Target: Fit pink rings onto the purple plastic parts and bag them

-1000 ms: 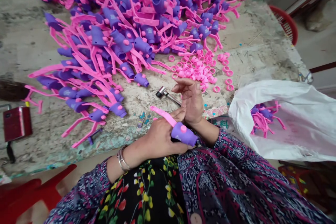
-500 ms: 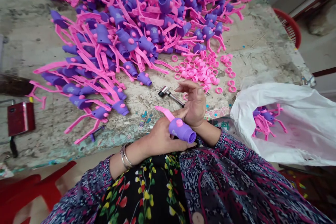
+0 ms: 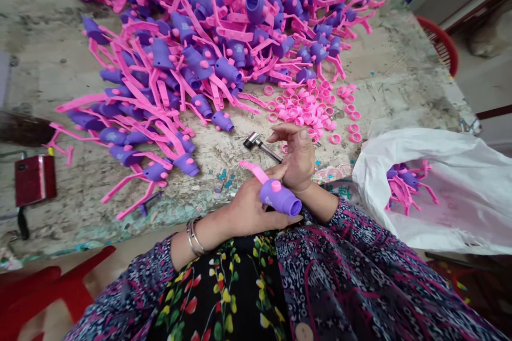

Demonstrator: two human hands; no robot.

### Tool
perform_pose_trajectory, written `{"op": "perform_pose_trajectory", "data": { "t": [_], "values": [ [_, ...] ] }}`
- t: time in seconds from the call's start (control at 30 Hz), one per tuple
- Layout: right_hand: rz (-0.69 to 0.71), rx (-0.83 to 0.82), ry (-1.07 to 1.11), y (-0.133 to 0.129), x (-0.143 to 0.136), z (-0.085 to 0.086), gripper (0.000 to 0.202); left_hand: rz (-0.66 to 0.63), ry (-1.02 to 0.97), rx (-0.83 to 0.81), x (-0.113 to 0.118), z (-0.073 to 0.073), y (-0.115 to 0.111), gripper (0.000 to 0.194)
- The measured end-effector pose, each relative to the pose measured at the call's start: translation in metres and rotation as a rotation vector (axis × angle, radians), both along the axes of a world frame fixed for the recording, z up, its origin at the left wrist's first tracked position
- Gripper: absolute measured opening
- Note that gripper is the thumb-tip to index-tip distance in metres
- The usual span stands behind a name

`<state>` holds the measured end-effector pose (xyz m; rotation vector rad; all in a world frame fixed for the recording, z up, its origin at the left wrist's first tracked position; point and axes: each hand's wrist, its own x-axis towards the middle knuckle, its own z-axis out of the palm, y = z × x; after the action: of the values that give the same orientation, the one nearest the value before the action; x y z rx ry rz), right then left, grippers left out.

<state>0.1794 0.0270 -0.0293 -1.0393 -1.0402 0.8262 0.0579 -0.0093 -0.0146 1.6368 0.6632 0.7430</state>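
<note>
My left hand (image 3: 248,205), with silver bangles at the wrist, is closed around a purple hollow plastic piece (image 3: 280,197). This piece has a pink lever (image 3: 254,170) and a round pink knob, and its open end points right and down. Just behind it, my right hand (image 3: 299,160) is raised with its fingers loosely bent and apart, and I see nothing in it. A metal tool with a thick head (image 3: 252,140) lies on the table, its shaft partly hidden behind my right hand. Small pink rings (image 3: 308,109) lie loose beyond that hand.
A large heap of purple pieces with pink levers (image 3: 192,58) covers the back and left of the table (image 3: 400,80). At the right, a white plastic bag (image 3: 452,170) holds several similar pieces. A dark red box-shaped device (image 3: 35,180) sits at the left; a red basket (image 3: 440,42) stands beyond the table.
The view has shifted slightly, so the table's things appear a little further right. Both hands keep nearly the same pose, the left still around the purple piece.
</note>
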Motion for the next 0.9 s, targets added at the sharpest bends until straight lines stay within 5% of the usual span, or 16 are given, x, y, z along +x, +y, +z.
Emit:
{"op": "perform_pose_trajectory", "data": {
  "t": [0.17, 0.33, 0.43, 0.7, 0.9],
  "values": [
    [0.264, -0.188, -0.158, 0.015, 0.024, 0.01, 0.039, 0.061, 0.079, -0.156, -0.005, 0.008, -0.003, 0.069],
    [0.08, -0.222, -0.511, 0.029, 0.075, 0.012, 0.021, 0.112, 0.238, -0.3, -0.023, 0.005, -0.002, 0.063],
    [0.153, -0.31, -0.836, 0.022, 0.091, 0.001, 0.013, 0.153, 0.23, -0.357, -0.033, -0.003, 0.0, 0.062],
    [0.322, -0.385, -1.242, 0.009, 0.082, -0.022, 0.03, 0.224, -0.088, -0.716, -0.032, -0.004, 0.005, 0.053],
    [0.329, -0.321, -1.183, 0.011, 0.08, -0.02, 0.021, 0.236, -0.276, -0.905, -0.034, 0.001, 0.006, 0.048]
  ]
}}
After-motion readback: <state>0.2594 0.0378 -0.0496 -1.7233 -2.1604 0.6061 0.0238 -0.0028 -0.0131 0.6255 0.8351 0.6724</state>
